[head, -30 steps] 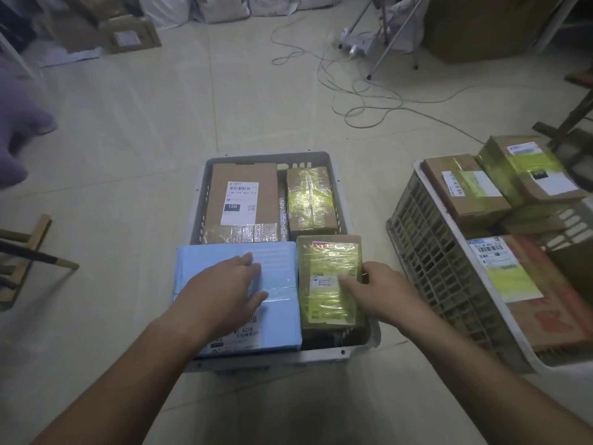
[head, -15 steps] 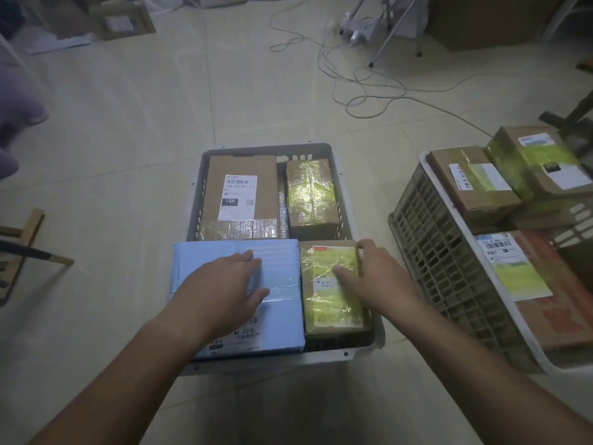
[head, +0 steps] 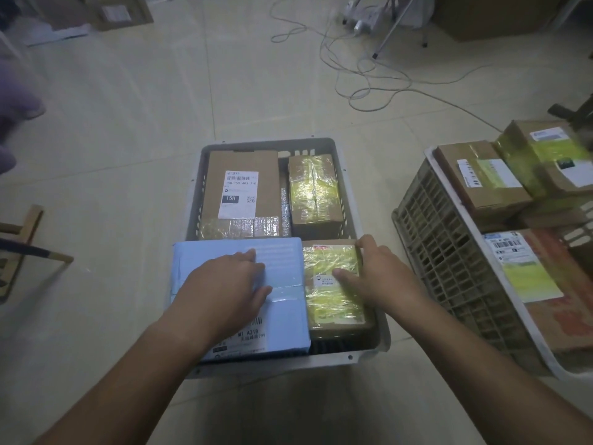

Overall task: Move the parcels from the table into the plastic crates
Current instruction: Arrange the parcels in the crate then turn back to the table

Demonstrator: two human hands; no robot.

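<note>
A grey plastic crate [head: 349, 194] stands on the floor in front of me with several parcels in it. My left hand [head: 224, 284] lies flat on a blue parcel [head: 282, 261] at the crate's near left. My right hand [head: 382, 277] grips a yellow-taped brown parcel [head: 330, 297] at the near right, thumb on top and fingers over its far right corner. Behind them lie a flat brown box with a white label [head: 244, 184] and another yellow-taped parcel [head: 314, 194].
A second, lattice-sided crate [head: 449, 261] full of parcels stands to the right. White cables [head: 369, 75] and a stand's legs lie on the tiled floor beyond. A wooden frame [head: 29, 239] is at the left, cardboard boxes at the far edge.
My right hand has slid from the yellow-taped parcel's near right side up to its far right corner, and the parcel has settled lower in the crate. My left hand has stayed on the blue parcel.
</note>
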